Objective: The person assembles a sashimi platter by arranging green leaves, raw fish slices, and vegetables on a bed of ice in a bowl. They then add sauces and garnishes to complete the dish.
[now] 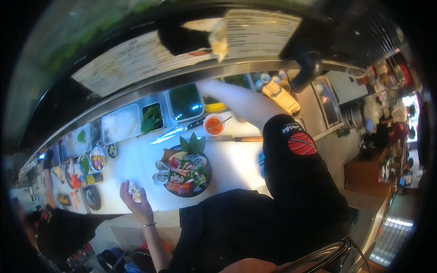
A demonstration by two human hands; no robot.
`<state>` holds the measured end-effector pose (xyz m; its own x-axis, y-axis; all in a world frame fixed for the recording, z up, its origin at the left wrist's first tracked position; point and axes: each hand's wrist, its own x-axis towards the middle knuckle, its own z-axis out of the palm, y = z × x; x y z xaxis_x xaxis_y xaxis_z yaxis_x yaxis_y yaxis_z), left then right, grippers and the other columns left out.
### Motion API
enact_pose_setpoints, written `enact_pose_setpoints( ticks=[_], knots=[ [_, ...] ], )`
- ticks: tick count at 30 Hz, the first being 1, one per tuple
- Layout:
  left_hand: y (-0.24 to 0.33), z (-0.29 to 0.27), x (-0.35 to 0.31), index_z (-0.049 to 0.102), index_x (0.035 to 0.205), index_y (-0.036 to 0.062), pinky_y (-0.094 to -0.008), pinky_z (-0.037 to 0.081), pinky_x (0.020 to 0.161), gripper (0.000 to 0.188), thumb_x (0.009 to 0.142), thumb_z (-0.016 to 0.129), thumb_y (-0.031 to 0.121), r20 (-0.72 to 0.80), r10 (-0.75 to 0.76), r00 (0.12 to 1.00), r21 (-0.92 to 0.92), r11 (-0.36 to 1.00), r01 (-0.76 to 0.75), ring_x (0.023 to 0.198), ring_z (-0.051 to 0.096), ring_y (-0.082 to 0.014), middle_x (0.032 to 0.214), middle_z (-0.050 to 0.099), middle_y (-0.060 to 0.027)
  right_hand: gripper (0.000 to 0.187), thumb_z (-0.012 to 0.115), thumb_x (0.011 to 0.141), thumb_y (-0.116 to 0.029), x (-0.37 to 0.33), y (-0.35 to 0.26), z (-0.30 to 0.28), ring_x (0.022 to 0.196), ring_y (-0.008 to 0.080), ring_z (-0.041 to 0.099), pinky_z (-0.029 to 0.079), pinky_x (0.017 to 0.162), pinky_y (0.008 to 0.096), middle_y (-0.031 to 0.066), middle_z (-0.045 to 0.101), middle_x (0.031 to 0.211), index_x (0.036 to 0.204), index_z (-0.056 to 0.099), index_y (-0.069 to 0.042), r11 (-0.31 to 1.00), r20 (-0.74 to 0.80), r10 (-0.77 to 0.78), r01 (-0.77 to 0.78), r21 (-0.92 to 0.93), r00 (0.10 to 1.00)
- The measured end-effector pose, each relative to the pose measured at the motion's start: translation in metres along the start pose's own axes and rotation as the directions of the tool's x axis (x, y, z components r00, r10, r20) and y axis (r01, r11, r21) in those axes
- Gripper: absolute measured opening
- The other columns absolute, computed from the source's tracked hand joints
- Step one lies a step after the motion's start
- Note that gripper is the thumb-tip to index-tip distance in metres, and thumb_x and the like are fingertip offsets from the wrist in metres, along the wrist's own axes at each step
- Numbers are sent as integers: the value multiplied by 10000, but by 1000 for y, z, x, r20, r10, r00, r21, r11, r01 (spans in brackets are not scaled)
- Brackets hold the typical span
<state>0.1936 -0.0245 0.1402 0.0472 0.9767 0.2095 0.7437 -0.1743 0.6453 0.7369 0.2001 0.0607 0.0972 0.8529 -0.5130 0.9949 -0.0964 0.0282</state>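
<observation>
My left hand (138,208) is over the white board (227,168), thumb and fingers curled around a whitish crumpled or rough-shelled thing (134,192); its kind is unclear. My right arm stretches forward to the row of containers. The right hand (208,86) is by the far ledge, pale and blurred, its fingers not distinguishable. Between my arms sits a round dark platter (208,175) with sliced raw fish (185,188), oysters (160,178) at its left edge and upright green leaves (193,144) at the back.
A knife (175,132) lies behind the platter, beside a white bowl of orange-red sauce (214,124) with a spoon. Tubs of green leaves (152,118) and white shreds (120,123) line the back. Small bowls (97,159) stand left. A co-worker's sleeve (59,227) shows at far left.
</observation>
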Motion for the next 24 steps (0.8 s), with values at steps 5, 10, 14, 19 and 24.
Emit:
enact_pose_setpoints(
  ticks=[5, 10, 14, 19, 24],
  knots=[
    [13, 1, -29, 638, 1499, 83, -492, 477, 1127, 480, 1029, 735, 72, 97, -182, 978, -168, 966, 197, 1463, 562, -293, 1587, 589, -113, 287, 782, 975, -207, -22, 52, -21, 1229, 312, 794, 655, 894, 479, 161, 818, 1296, 1220, 835, -66, 994, 70, 3, -10, 109, 998],
    [42, 26, 4, 671, 1452, 73, -429, 495, 1100, 410, 1047, 735, 73, 196, -127, 972, -330, 925, 187, 1400, 605, -232, 1513, 647, -71, 265, 797, 966, -230, -61, 45, -63, 1173, 283, 816, 671, 806, 444, 165, 831, 1225, 1159, 841, -54, 969, 45, 103, -111, 221, 994],
    [100, 54, 52, 726, 1386, 17, -367, 580, 1008, 335, 1054, 740, 59, 216, 153, 964, -608, 794, 10, 1252, 689, -198, 1367, 734, -87, 256, 809, 959, -248, -129, 22, -89, 1127, 261, 834, 684, 735, 416, 168, 842, 1169, 1110, 845, -44, 743, -55, 128, -59, 667, 990],
    [137, 70, 79, 679, 1508, -32, -350, 633, 1024, 390, 1156, 650, 133, 527, 242, 814, -807, 443, 391, 1207, 782, -232, 1373, 776, -156, 219, 812, 955, -229, -258, -58, -72, 792, 137, 746, 648, 603, 311, 62, 746, 876, 870, 726, -47, 111, -273, -176, 295, 949, 946],
    [104, 64, 69, 661, 1534, -5, -350, 667, 1011, 415, 1129, 701, 75, 660, 394, 640, -743, 213, 635, 1157, 811, -231, 1337, 794, -137, 121, 798, 990, -118, -319, -172, -39, 760, 115, 752, 602, 672, 261, 31, 767, 862, 950, 736, -22, 141, -444, 23, 437, 888, 896]
  ],
)
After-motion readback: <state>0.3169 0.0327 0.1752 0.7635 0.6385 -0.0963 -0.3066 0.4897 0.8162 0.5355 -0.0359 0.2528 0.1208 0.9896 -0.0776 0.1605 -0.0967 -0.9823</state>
